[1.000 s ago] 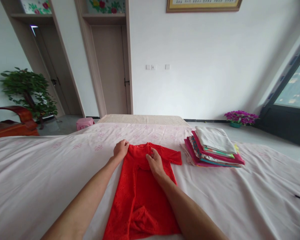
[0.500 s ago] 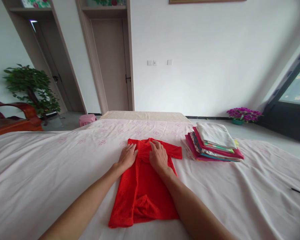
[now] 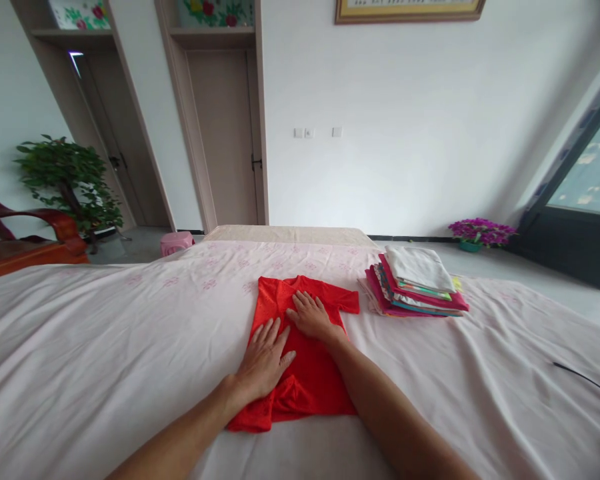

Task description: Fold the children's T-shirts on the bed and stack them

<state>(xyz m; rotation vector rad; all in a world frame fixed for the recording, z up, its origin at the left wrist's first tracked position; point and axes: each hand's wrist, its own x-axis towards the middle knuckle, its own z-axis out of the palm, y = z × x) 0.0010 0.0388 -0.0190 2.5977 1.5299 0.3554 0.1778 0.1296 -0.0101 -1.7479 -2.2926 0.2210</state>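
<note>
A red short-sleeved garment [image 3: 307, 373] lies flat on the bed's pale pink sheet [image 3: 105, 347], its left side folded inward and its right sleeve still spread out. My left hand [image 3: 265, 360] rests flat on the garment's lower left part, fingers stretched out. My right hand [image 3: 313, 315] lies open and flat on the chest area just below the collar. Neither hand holds anything.
A stack of folded clothes [image 3: 415, 281], white on top over pink and patterned pieces, sits to the right of the garment. A black cable [image 3: 585, 378] crosses the sheet at far right. Beyond the bed are a pink stool [image 3: 177, 242], a potted plant [image 3: 67, 183], a wooden chair [image 3: 25, 240] and purple flowers [image 3: 480, 233].
My left hand slid from the garment's collar down toward me along its left side. My right hand went from pinching near the collar to lying flat on the chest.
</note>
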